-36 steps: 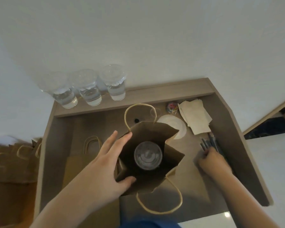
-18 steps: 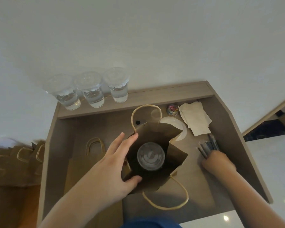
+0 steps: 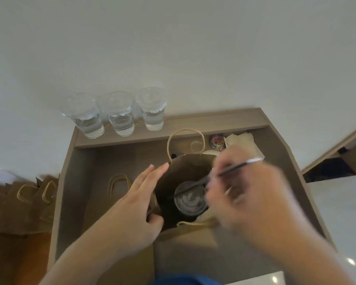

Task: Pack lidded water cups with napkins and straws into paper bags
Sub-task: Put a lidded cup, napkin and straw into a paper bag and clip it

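Meanwhile, spare paper bags (image 3: 19,202) lay flat at far left, and three waiting cups (image 3: 119,118), lidded, stood on the back ledge (image 3: 214,120). The left hand (image 3: 132,204) rested straight, close fingers against the open bag (image 3: 183,171), thumb braced at its near corner, keeping the mouth wide. Inside stood the packed cup (image 3: 190,199). Half a second earlier the right hand (image 3: 249,192) was down at the straw pile. Now it had swung, blurred, over the bag, pinching a straw (image 3: 234,167) angled toward the lid, seemingly about to drop it in. Napkins (image 3: 245,140) lay behind.
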### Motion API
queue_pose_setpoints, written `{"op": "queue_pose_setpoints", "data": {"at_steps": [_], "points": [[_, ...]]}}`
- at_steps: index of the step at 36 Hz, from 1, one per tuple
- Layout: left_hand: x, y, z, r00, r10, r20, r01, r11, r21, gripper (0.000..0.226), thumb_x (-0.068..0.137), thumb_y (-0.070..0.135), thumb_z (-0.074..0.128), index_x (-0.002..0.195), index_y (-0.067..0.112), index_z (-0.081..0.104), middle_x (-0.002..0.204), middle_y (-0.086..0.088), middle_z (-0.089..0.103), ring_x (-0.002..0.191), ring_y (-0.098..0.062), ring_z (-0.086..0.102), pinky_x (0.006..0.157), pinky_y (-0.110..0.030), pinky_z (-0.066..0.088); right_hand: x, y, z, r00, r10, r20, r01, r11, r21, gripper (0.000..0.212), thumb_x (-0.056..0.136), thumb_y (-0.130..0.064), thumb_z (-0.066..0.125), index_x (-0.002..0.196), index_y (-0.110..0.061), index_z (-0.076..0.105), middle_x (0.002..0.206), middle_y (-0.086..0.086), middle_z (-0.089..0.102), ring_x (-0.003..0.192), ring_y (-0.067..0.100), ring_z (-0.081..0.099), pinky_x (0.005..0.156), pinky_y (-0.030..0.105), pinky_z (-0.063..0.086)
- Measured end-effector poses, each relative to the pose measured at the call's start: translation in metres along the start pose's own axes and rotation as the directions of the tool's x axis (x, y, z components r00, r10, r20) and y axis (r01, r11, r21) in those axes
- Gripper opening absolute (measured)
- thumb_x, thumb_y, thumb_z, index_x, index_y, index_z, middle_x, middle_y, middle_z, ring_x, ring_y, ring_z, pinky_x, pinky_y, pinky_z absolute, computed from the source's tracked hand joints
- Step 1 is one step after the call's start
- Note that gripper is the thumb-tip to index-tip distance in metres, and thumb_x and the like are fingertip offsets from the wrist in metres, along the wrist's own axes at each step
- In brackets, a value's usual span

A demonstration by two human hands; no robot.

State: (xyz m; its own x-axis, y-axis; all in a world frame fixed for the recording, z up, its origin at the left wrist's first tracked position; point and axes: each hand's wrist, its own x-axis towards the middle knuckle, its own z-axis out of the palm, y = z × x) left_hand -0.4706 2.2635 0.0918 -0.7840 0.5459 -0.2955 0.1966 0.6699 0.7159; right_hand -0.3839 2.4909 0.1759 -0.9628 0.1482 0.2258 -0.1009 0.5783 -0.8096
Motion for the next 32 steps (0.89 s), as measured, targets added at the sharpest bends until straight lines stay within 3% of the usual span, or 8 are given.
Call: {"op": "queue_pose_setpoints", "data": {"at_steps": [3, 7, 10, 13, 17, 21, 24, 32], "points": [[-0.001, 0.001, -0.003, 0.999, 0.025, 0.032, -0.025, 1.000, -0.017, 0.107, 0.083, 0.025, 0.066, 0.145, 0.081, -0.001, 0.160, 0.046, 0.002, 0.102, -0.009, 0.072, 0.093, -0.028, 0.060, 0.004, 0.013, 0.031, 0.955, 0.103, 0.279, -0.014, 0.952, -0.306, 0.009, 0.095, -0.047, 0.062, 0.100, -0.043, 0.056, 0.084, -0.018, 0.068, 0.085, -0.007, 0.066, 0.064, 0.010, 0.052], [-0.003, 0.003, -0.002, 0.998, 0.045, 0.048, -0.044, 0.999, -0.020, 0.106, 0.085, 0.026, 0.066, 0.145, 0.082, -0.001, 0.163, 0.043, -0.003, 0.117, -0.008, 0.065, 0.100, -0.030, 0.057, 0.005, 0.028, 0.035, 0.895, 0.141, 0.422, 0.024, 0.932, -0.362, 0.047, 0.095, -0.059, 0.067, 0.137, -0.052, 0.046, 0.116, -0.030, 0.065, 0.107, -0.010, 0.060, 0.088, 0.008, 0.048], [-0.001, 0.006, 0.000, 0.999, 0.017, 0.029, -0.017, 1.000, 0.006, 0.106, 0.086, 0.025, 0.068, 0.142, 0.083, -0.001, 0.159, 0.048, -0.004, 0.096, 0.000, 0.071, 0.088, -0.024, 0.061, 0.009, 0.034, 0.012, 0.928, 0.098, 0.360, -0.003, 0.967, -0.256, 0.041, 0.094, -0.059, 0.064, 0.134, -0.055, 0.053, 0.112, -0.034, 0.068, 0.108, -0.013, 0.063, 0.090, 0.012, 0.055], [0.001, 0.009, 0.001, 1.000, 0.021, 0.015, -0.021, 1.000, 0.015, 0.096, 0.085, 0.022, 0.068, 0.140, 0.081, 0.016, 0.158, 0.048, -0.004, 0.093, 0.014, 0.067, 0.078, -0.022, 0.061, 0.018, 0.053, -0.019, 0.995, 0.043, 0.088, -0.041, 0.999, -0.030, 0.021, 0.095, -0.051, 0.060, 0.114, -0.051, 0.068, 0.096, -0.023, 0.075, 0.089, -0.003, 0.073, 0.075, 0.009, 0.056], [0.004, 0.011, 0.003, 1.000, 0.003, 0.023, -0.004, 0.999, 0.041, 0.075, 0.087, 0.019, 0.067, 0.131, 0.072, 0.038, 0.161, 0.043, -0.005, 0.095, 0.019, 0.063, 0.070, -0.016, 0.058, 0.046, 0.128, -0.037, 0.936, 0.244, -0.255, -0.241, 0.970, 0.042, 0.017, 0.098, -0.038, 0.060, 0.095, -0.045, 0.075, 0.078, -0.010, 0.074, 0.072, 0.008, 0.071, 0.062, 0.021, 0.059], [0.005, 0.015, 0.005, 0.999, -0.041, 0.027, 0.040, 0.997, 0.068, 0.085, 0.084, 0.023, 0.063, 0.136, 0.079, 0.026, 0.160, 0.046, -0.010, 0.087, 0.012, 0.068, 0.063, -0.012, 0.054, 0.072, 0.229, -0.034, 0.844, 0.493, -0.210, -0.516, 0.854, -0.068, 0.016, 0.101, -0.027, 0.065, 0.096, -0.039, 0.074, 0.085, -0.013, 0.073, 0.088, 0.013, 0.072, 0.076, 0.030, 0.060], [0.005, 0.019, 0.006, 0.996, -0.087, 0.029, 0.084, 0.993, 0.077, 0.090, 0.084, 0.027, 0.063, 0.139, 0.081, 0.016, 0.158, 0.048, -0.012, 0.078, 0.007, 0.070, 0.060, -0.015, 0.053, 0.089, 0.275, -0.029, 0.793, 0.593, -0.136, -0.609, 0.770, -0.191, 0.023, 0.101, -0.024, 0.064, 0.122, -0.030, 0.070, 0.116, -0.003, 0.071, 0.105, 0.020, 0.068, 0.092, 0.039, 0.059], [0.004, 0.025, 0.009, 0.992, -0.124, 0.027, 0.122, 0.991, 0.050, 0.095, 0.084, 0.028, 0.065, 0.142, 0.080, 0.012, 0.158, 0.049, -0.012, 0.072, -0.002, 0.070, 0.065, -0.015, 0.053, 0.119, 0.333, -0.006, 0.785, 0.617, -0.050, -0.556, 0.668, -0.495, 0.069, 0.100, -0.061, 0.057, 0.150, -0.015, 0.048, 0.143, 0.022, 0.055, 0.128, 0.043, 0.056, 0.106, 0.055, 0.051]]}}
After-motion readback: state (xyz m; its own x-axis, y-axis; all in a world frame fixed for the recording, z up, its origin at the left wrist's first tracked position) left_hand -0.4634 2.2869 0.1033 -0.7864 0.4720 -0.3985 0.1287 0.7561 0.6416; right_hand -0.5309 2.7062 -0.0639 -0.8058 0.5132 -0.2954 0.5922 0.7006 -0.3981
